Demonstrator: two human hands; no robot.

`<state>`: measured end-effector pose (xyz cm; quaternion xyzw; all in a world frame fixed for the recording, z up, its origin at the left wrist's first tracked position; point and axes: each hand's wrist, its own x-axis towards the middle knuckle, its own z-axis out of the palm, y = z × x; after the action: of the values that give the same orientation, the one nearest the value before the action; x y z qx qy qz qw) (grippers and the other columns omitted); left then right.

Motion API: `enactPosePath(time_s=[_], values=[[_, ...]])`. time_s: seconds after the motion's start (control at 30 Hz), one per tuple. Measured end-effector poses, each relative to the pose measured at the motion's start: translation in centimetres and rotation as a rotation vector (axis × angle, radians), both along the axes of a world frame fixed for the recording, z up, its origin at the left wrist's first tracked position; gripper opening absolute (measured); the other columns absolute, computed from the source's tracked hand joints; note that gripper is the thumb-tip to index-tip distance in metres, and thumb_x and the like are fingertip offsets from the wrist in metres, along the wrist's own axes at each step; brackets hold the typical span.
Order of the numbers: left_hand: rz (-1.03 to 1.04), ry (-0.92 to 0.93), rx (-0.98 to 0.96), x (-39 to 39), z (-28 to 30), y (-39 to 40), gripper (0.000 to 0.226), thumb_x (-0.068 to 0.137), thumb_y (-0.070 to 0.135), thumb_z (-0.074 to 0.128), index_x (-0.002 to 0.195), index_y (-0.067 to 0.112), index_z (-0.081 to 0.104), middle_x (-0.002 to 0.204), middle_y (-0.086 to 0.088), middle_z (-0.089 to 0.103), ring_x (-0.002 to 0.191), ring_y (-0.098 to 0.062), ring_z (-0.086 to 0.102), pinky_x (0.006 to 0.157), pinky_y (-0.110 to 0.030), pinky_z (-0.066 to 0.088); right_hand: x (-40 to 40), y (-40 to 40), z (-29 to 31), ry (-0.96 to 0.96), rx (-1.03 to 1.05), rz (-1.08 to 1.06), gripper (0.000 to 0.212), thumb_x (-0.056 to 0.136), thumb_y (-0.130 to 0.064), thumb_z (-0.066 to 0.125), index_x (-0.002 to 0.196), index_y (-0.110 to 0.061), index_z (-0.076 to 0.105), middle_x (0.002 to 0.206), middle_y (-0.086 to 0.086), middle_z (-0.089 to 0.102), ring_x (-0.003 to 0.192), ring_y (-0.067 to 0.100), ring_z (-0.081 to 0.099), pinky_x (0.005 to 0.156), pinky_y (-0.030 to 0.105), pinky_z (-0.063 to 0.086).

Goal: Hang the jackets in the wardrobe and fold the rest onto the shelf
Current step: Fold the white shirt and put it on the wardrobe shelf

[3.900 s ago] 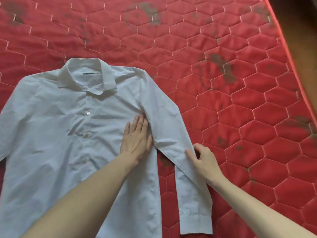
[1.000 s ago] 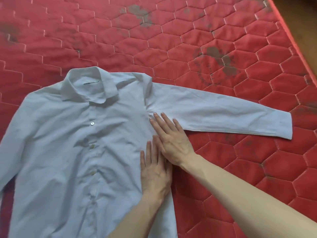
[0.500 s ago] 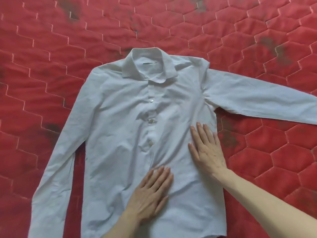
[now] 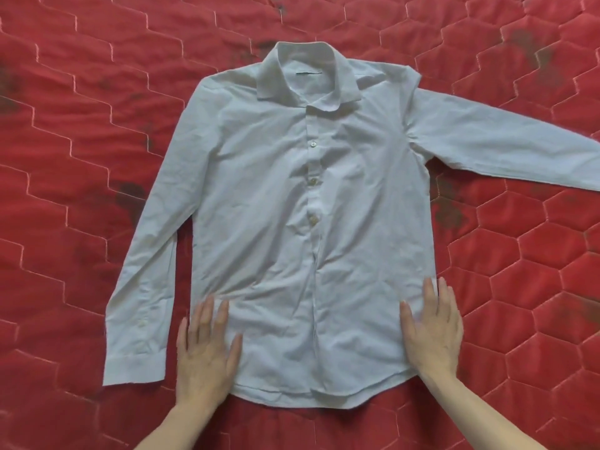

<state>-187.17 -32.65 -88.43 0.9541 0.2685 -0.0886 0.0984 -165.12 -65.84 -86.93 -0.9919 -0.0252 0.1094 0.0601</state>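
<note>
While the white shirt (image 4: 311, 222) lies face up, spread across the red quilted mattress (image 4: 81, 157), the left hand (image 4: 206, 349) and right hand (image 4: 433, 329) press flat, fingers straight, on its lower side edges.

The shirt (image 4: 276, 222) is thin, pale woven cloth, matt and creased all over, with small glossy, pearly buttons (image 4: 313, 181) down its front. The red mattress cover (image 4: 519, 271) under it is quilted cloth with a faint sheen, stitched in hexagons and marked by dull dark stains.
</note>
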Motion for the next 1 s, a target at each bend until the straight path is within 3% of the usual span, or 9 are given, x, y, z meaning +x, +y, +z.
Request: enactPosePath(time_s=[0.07,0.17,0.23,0.33,0.53,0.67,0.77,0.87,1.0], values=[[0.409,-0.001,-0.061,0.7,1.0,-1.4,0.079,0.093,0.057,0.048,0.155,0.01,0.037,0.155,-0.018,0.039,0.14,-0.041,0.039,0.111,-0.061,0.035,-0.5,-0.2,0.7,-0.034,0.062,-0.162,0.068,0.098,-0.052,0.058,0.154,-0.022,0.036,0.146,0.01,0.047,0.13,0.035,0.046,0.1,0.056,0.045],[0.816,-0.061,-0.171,2.4,2.5,-3.0,0.07,0.09,0.055,0.07,0.133,0.006,0.044,0.128,-0.028,0.054,0.12,-0.048,0.049,0.098,-0.062,0.041,-0.3,-0.5,1.9,0.047,0.119,-0.357,0.039,0.101,-0.054,0.05,0.116,-0.019,0.047,0.102,0.01,0.06,0.104,0.041,0.058,0.079,0.049,0.048],[0.942,-0.047,-0.277,3.0,3.2,-3.3,0.058,0.09,0.054,0.07,0.115,0.007,0.048,0.108,-0.029,0.062,0.107,-0.048,0.059,0.086,-0.054,0.044,0.0,-1.0,2.3,0.148,0.149,-0.302,0.032,0.106,-0.048,0.04,0.101,-0.017,0.043,0.081,0.008,0.055,0.085,0.043,0.061,0.069,0.047,0.045],[0.943,-0.056,-0.35,2.3,3.3,-2.9,0.045,0.1,0.05,0.059,0.091,0.007,0.054,0.083,-0.022,0.062,0.087,-0.046,0.064,0.07,-0.045,0.042,0.6,-2.6,3.0,0.193,0.126,-0.165,0.036,0.109,-0.042,0.031,0.111,-0.012,0.049,0.072,0.002,0.044,0.068,0.038,0.053,0.063,0.041,0.036],[0.87,-0.074,-0.305,-0.3,3.2,-1.8,0.034,0.106,0.043,0.05,0.089,0.014,0.052,0.072,-0.008,0.056,0.074,-0.036,0.057,0.068,-0.043,0.043,0.6,-5.7,3.2,0.187,-0.007,-0.195,0.032,0.108,-0.048,0.028,0.095,-0.022,0.04,0.081,0.028,0.063,0.079,0.048,0.063,0.067,0.047,0.041],[0.721,0.006,-0.265,-1.1,3.7,-1.9,0.032,0.108,0.043,0.041,0.094,0.016,0.05,0.066,-0.001,0.05,0.069,-0.029,0.05,0.067,-0.042,0.041,0.2,-5.4,3.1,0.169,-0.048,-0.244,0.034,0.109,-0.045,0.028,0.103,-0.015,0.044,0.089,0.032,0.066,0.083,0.05,0.065,0.068,0.047,0.04],[0.653,0.05,-0.233,-1.6,3.7,-1.6,0.038,0.108,0.045,0.031,0.089,0.016,0.047,0.066,-0.001,0.055,0.067,-0.03,0.054,0.068,-0.044,0.045,-0.7,-4.1,3.3,0.031,-0.037,-0.261,0.021,0.105,-0.027,0.049,0.121,-0.014,0.046,0.115,0.028,0.062,0.103,0.048,0.059,0.078,0.053,0.045],[0.773,-0.058,-0.196,-1.3,3.7,-0.7,0.034,0.107,0.044,0.033,0.089,0.017,0.043,0.072,-0.006,0.06,0.071,-0.036,0.061,0.067,-0.045,0.045,-0.8,-0.7,3.0,-0.122,0.061,-0.082,0.047,0.101,-0.013,0.055,0.147,-0.009,0.043,0.144,0.023,0.046,0.128,0.046,0.048,0.102,0.063,0.042],[0.925,-0.167,0.053,-1.5,2.7,2.0,0.028,0.098,0.033,0.055,0.11,0.009,0.047,0.113,-0.029,0.053,0.107,-0.048,0.051,0.089,-0.061,0.039,-1.1,7.6,2.9,-0.1,0.189,0.383,0.054,0.104,-0.02,0.04,0.156,-0.006,0.041,0.161,0.016,0.04,0.149,0.034,0.039,0.115,0.056,0.041]])
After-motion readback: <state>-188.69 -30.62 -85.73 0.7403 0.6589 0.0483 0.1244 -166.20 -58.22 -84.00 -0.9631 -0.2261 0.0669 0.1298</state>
